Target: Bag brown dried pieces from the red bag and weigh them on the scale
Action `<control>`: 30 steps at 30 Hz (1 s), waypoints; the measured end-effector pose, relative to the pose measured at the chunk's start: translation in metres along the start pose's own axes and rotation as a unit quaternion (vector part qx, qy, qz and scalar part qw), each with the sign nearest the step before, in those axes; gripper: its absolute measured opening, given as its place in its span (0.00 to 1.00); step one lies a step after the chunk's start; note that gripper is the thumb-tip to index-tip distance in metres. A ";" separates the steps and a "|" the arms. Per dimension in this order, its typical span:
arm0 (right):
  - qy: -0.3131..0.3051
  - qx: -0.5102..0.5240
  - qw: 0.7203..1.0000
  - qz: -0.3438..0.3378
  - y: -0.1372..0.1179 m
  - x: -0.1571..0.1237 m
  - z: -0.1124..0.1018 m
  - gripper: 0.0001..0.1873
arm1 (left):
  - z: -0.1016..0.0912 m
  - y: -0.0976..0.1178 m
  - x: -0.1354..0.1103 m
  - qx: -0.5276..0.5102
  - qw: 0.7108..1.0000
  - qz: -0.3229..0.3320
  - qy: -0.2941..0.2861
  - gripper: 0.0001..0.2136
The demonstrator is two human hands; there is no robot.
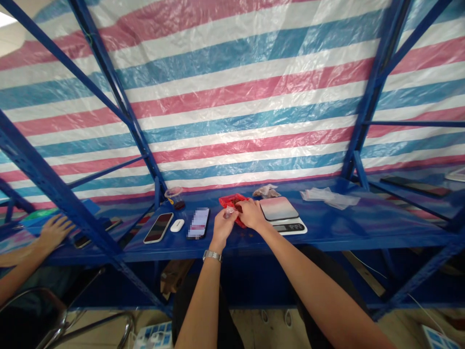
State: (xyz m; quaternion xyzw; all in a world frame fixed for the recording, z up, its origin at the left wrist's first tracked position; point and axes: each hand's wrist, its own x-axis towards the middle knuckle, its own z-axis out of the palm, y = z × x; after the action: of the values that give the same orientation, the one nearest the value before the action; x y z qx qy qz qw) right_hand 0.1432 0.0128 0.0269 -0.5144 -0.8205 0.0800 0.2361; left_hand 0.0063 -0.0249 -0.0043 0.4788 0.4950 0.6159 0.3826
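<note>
My left hand (222, 225) pinches a small clear plastic bag (229, 212) beside an opened red bag (225, 200). Brown pieces (238, 198) show in the mouth of the red bag. Over that bag, my right hand (251, 213) has its fingers bent down and closed at the brown pieces; what lies between the fingertips is hidden. Just right of this hand stands a white kitchen scale (279, 209) with nothing on its plate. Behind it lies a clear bag of brown bits (267, 191). A few crumbs lie on the blue table near my wrists.
Left of my hands are a lit phone (198, 223), a white earbud case (177, 225), another phone (159, 228) and a plastic cup with dark liquid (176, 198). Flat clear bags (330, 197) lie right. Blue posts flank the table (381, 220). A co-worker's hand (56, 231) is far left.
</note>
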 end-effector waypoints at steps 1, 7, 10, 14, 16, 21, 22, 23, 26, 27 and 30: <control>0.001 -0.004 1.000 -0.004 0.001 0.001 0.001 0.16 | -0.001 0.000 0.000 0.003 1.000 -0.006 0.008 0.13; 0.065 -0.125 0.990 -0.026 0.011 0.011 0.001 0.31 | -0.014 0.004 -0.003 0.030 0.999 -0.015 0.041 0.12; 0.042 -0.146 0.987 -0.048 0.016 0.021 -0.001 0.32 | -0.019 0.008 -0.004 0.027 0.998 -0.012 0.049 0.10; 0.004 -0.158 0.984 -0.084 0.019 0.038 -0.004 0.27 | -0.021 0.014 -0.004 -0.009 0.999 0.010 0.050 0.07; -0.023 -0.156 0.981 -0.114 0.020 0.046 -0.005 0.25 | -0.020 0.014 -0.004 -0.031 0.998 0.017 0.044 0.07; -0.084 -0.146 0.971 -0.169 0.029 0.058 -0.008 0.27 | -0.012 0.006 0.001 -0.098 0.994 -0.021 0.031 0.07; -0.093 -0.140 0.971 -0.173 0.031 0.059 -0.009 0.29 | -0.009 0.003 0.002 -0.125 0.991 -0.030 0.027 0.08; -0.099 -0.130 0.971 -0.176 0.032 0.060 -0.010 0.32 | -0.006 0.000 0.004 -0.154 0.987 -0.035 0.025 0.08; -0.106 -0.090 0.973 -0.184 0.034 0.060 -0.010 0.35 | 0.003 -0.006 0.009 -0.242 0.969 -0.036 0.044 0.08; -0.105 -0.078 0.974 -0.186 0.034 0.060 -0.009 0.35 | 0.005 -0.007 0.011 -0.262 0.963 -0.036 0.051 0.08; -0.084 -0.034 0.979 -0.185 0.036 0.057 0.000 0.35 | 0.008 -0.009 0.013 -0.293 0.954 -0.039 0.046 0.09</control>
State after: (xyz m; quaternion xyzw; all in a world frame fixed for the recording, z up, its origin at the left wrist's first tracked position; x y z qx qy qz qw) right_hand 0.1513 0.0795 0.0310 -0.3527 -0.9207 0.0496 0.1599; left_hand 0.0106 -0.0090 -0.0102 0.2973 0.3283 0.7399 0.5063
